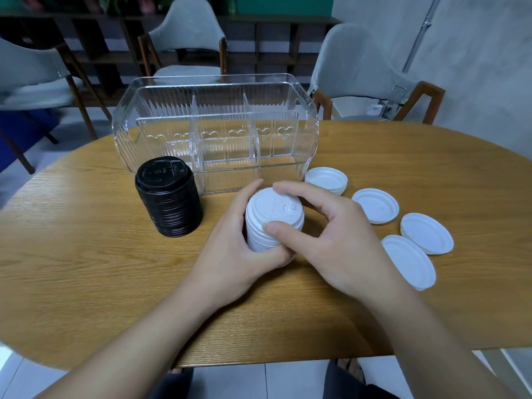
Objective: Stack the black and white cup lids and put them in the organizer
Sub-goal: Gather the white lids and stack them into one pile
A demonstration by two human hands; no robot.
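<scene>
The left hand (pixel 230 249) curls around the side of the white lid stack (pixel 273 218), thumb across its lower front, steadying it on the wooden table (pixel 86 254). The right hand (pixel 331 234) pinches the topmost lid, thumb on the near rim and fingers over the far edge, seemingly to seat it squarely. Four loose white lids (pixel 375 205) lie upside down to the right, apparently waiting their turn. The finished black lid stack (pixel 169 197) stands just in front of the clear organizer (pixel 216 131), whose three compartments hold nothing I can see. The white stack's base is hidden by the hands, and the transparent dividers blur together.
</scene>
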